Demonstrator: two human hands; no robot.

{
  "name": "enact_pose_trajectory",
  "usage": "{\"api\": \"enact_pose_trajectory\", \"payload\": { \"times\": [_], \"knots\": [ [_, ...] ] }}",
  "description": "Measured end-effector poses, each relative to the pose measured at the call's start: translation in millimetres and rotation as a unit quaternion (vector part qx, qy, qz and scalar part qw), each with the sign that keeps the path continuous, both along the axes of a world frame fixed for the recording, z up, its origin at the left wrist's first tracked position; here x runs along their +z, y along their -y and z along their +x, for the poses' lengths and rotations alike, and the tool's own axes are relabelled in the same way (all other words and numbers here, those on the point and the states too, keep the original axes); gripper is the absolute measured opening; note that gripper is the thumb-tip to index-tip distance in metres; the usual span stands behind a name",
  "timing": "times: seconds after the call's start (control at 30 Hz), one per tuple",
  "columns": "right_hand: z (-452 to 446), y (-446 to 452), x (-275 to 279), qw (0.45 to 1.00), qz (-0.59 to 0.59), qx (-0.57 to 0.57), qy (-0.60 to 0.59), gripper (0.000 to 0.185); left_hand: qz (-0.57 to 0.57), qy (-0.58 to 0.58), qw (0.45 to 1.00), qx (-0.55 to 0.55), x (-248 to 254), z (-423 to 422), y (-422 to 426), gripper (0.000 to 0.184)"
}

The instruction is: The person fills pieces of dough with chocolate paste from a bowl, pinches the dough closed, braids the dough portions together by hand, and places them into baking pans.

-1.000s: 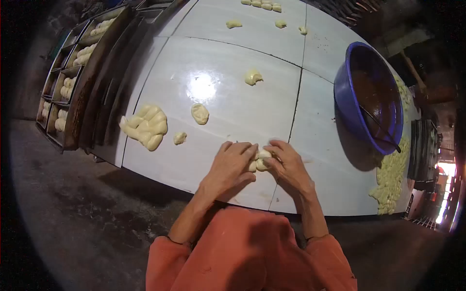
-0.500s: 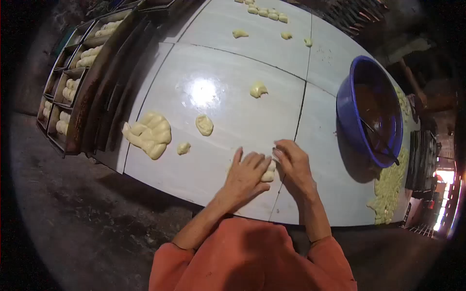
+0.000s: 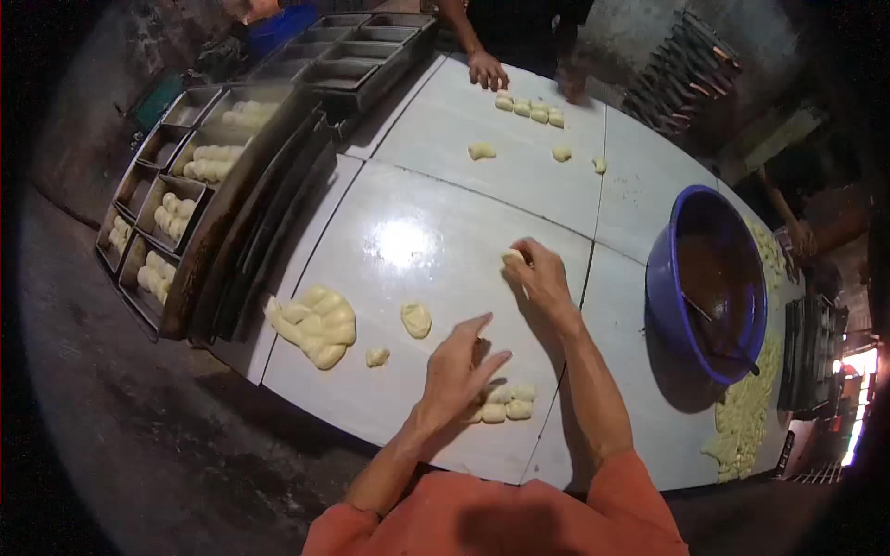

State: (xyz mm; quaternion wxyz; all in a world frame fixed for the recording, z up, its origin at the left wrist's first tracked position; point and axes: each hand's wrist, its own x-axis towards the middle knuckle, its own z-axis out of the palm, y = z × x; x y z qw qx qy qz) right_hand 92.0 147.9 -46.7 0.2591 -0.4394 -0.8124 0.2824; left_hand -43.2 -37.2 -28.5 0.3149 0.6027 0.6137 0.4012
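Note:
My right hand (image 3: 540, 276) is closed on a small dough piece (image 3: 512, 257) above the middle of the white table (image 3: 445, 204). Nearer to me, my left hand (image 3: 461, 368) has its fingers apart and holds nothing. Just beside and partly under it, several rounded dough pieces (image 3: 519, 409) lie together in two short rows. To the left are a large lumpy dough mass (image 3: 320, 326), a flattened dough piece (image 3: 416, 320) and a small dough lump (image 3: 377, 357).
A purple basin (image 3: 660, 287) with brown contents and a dark stick stands at right, by a spread of dough (image 3: 742, 426). Metal trays (image 3: 185, 278) with dough pieces stand at left. Across the table, a co-worker's hand (image 3: 487, 69) touches a dough row (image 3: 530, 109).
The view has tilted up, showing a co-worker's arms. My right hand has moved forward and taken hold of the dough piece. My left hand has lifted off the dough rows with its fingers spread.

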Motion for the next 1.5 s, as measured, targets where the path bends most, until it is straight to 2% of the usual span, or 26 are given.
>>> {"api": "enact_pose_trajectory", "payload": {
  "times": [0.03,0.07,0.13,0.2,0.23,0.33,0.4,0.47,0.57,0.73,0.8,0.87,0.9,0.93,1.0,1.03,1.07,1.1,1.17,1.2,1.23,1.27,1.33,1.37,1.47,1.5],
  "knots": [
    [0.3,9.4,2.4,0.980,-0.139,-0.040,-0.135,0.026,-0.029,0.055,0.997,0.037,4.8,-3.4,-12.3,0.066],
    [1.7,19.7,5.4,0.922,-0.273,-0.076,-0.264,0.026,-0.057,0.112,0.989,0.073,9.7,-4.8,-22.9,0.064],
    [7.7,46.2,17.0,0.889,-0.350,-0.058,-0.290,0.029,-0.055,0.138,0.984,0.097,14.6,-1.1,-37.6,0.054],
    [0.3,79.2,36.2,0.787,-0.464,-0.090,-0.397,0.034,-0.137,0.306,0.939,0.074,5.8,1.0,-50.1,0.043],
    [8.8,84.5,35.1,0.790,-0.454,-0.089,-0.403,0.034,-0.100,0.296,0.946,0.081,-1.9,3.1,-51.8,0.034],
    [29.7,97.3,33.3,0.808,-0.440,-0.066,-0.385,0.034,-0.102,0.325,0.938,0.070,-0.7,7.0,-46.5,0.030],
    [34.5,107.1,33.0,0.882,-0.335,-0.060,-0.325,0.033,-0.137,0.289,0.945,0.072,1.4,8.6,-41.9,0.027],
    [46.4,110.1,16.4,0.877,-0.345,-0.031,-0.333,0.031,-0.102,0.317,0.943,0.018,-8.3,10.2,-35.9,0.026],
    [49.1,122.2,36.1,0.844,-0.354,-0.088,-0.393,0.022,-0.127,0.321,0.938,0.007,15.5,9.7,-28.4,0.027],
    [61.7,134.6,31.5,0.857,-0.330,-0.119,-0.377,0.018,-0.127,0.320,0.938,-0.039,8.6,21.9,-22.8,0.030],
    [70.7,136.6,28.8,0.853,-0.265,-0.096,-0.440,0.022,-0.145,0.314,0.936,-0.070,19.7,29.7,-23.9,0.037],
    [78.0,140.9,31.5,0.858,-0.247,-0.131,-0.432,0.026,-0.074,0.265,0.961,-0.003,46.0,46.9,-19.6,0.052],
    [75.9,143.9,48.5,0.843,-0.240,-0.157,-0.455,0.026,0.031,0.193,0.981,0.011,36.6,56.3,-23.6,0.061],
    [76.5,147.5,60.6,0.828,-0.232,-0.183,-0.477,0.026,0.027,0.195,0.980,0.005,38.5,67.0,-25.7,0.061],
    [86.6,155.2,62.2,0.824,-0.228,-0.192,-0.481,0.029,0.195,0.192,0.962,0.016,44.3,90.3,-33.1,0.064],
    [93.5,159.4,60.3,0.810,-0.244,-0.160,-0.509,0.029,0.230,0.191,0.954,-0.010,40.5,104.8,-36.0,0.072],
    [102.0,162.6,59.9,0.794,-0.255,-0.132,-0.536,0.030,0.221,0.199,0.954,-0.027,30.3,118.1,-37.5,0.072],
    [103.2,168.1,79.0,0.692,-0.335,-0.114,-0.630,0.026,0.233,0.259,0.936,-0.061,16.7,135.0,-37.7,0.077],
    [123.4,169.5,90.8,0.676,-0.340,-0.131,-0.641,0.023,0.228,0.358,0.901,-0.094,14.4,167.4,-35.3,0.089],
    [137.2,168.9,94.7,0.660,-0.356,-0.122,-0.651,0.020,0.196,0.340,0.913,-0.109,17.8,176.5,-34.8,0.102],
    [154.4,164.9,88.7,0.694,-0.355,-0.106,-0.617,0.020,0.147,0.374,0.905,-0.137,7.4,186.4,-32.1,0.105],
    [171.6,162.1,89.0,0.697,-0.343,-0.122,-0.618,0.020,0.100,0.405,0.895,-0.160,-2.7,195.7,-30.4,0.110],
    [194.5,144.1,101.0,0.747,-0.231,-0.208,-0.588,0.020,0.041,0.439,0.880,-0.178,8.9,203.9,-27.8,0.115],
    [214.2,127.5,111.3,0.783,-0.193,-0.214,-0.551,0.019,-0.043,0.398,0.899,-0.178,7.5,197.7,-23.5,0.109],
    [287.2,80.1,137.2,0.879,-0.182,-0.271,-0.346,0.021,-0.067,0.331,0.928,-0.156,15.6,178.9,-23.9,0.075],
    [309.1,60.8,128.7,0.905,-0.185,-0.284,-0.256,0.023,-0.066,0.329,0.929,-0.153,15.4,173.0,-26.7,0.075]
  ]
}}
